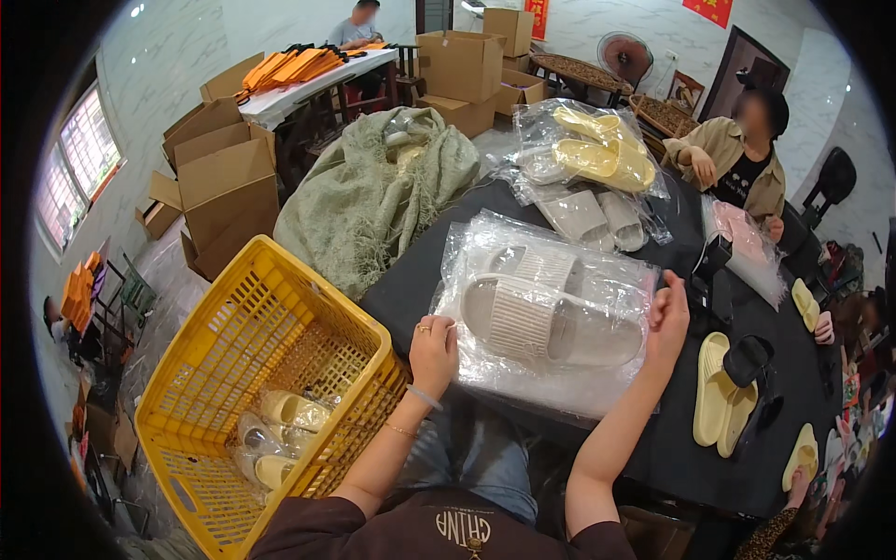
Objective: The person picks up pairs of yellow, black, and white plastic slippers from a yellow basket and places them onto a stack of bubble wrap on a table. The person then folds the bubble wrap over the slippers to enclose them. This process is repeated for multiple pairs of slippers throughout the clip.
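A pair of grey ribbed slippers (523,315) lies inside a clear plastic bag (597,378) on top of a stack of clear bags at the near edge of the black table. My left hand (435,355), with a ring and a bracelet, pinches the bag's left edge. At the opposite side my right hand (667,317) has its fingers curled on the bag's right edge. Just beyond lie bagged grey slippers (577,217) and bagged yellow slippers (607,161). Unbagged yellow slippers (713,392) rest to the right, a black object partly over them.
A yellow plastic crate (266,308) holding bagged slippers stands at my left. Behind it are a green woven sack (378,177) and open cardboard boxes (224,177). Across the black table (429,280) sits a person (747,159) beside pink bagged items (742,238). Another person's hand (798,487) touches a yellow slipper at lower right.
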Available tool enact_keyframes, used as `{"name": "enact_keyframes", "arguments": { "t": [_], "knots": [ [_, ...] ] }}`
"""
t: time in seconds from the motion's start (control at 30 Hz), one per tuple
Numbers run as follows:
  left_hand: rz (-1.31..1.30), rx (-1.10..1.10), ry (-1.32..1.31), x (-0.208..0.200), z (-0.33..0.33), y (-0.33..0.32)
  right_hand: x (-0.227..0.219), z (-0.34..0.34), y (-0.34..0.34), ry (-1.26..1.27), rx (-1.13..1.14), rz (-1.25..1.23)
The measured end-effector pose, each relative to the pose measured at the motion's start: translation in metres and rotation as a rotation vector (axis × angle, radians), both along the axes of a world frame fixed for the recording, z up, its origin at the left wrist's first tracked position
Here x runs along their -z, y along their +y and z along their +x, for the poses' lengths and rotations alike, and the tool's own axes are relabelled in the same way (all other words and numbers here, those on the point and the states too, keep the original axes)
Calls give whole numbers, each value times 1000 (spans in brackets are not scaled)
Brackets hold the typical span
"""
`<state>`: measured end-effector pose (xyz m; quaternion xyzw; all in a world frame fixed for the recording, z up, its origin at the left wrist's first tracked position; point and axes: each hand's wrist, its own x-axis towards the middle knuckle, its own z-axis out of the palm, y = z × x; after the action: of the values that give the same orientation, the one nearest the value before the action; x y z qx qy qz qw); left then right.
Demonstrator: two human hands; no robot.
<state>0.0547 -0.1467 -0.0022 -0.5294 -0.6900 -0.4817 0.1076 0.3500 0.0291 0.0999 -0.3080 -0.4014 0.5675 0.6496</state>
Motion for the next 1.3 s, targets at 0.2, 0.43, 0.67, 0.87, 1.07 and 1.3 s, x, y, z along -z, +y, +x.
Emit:
{"name": "enact_keyframes", "arguments": {
  "t": [0.2,0.43,0.67,0.87,1.07,1.3],
  "knots": [
    [-14,11,-8,-1,1,1,59,45,33,1542,-462,-334],
    [-17,3,-21,0,0,0,55,41,38,984,-428,-177],
    [-14,9,-11,-1,-1,1,40,0,22,-829,-24,210],
    [-15,5,-16,4,-2,2,-10,-43,-8,-1197,-430,246],
    [-16,12,-13,-1,0,2,9,-60,35,-1454,-678,765],
    [-38,-12,11,1,-2,2,-15,-97,-2,-1690,-732,626]
  ]
}}
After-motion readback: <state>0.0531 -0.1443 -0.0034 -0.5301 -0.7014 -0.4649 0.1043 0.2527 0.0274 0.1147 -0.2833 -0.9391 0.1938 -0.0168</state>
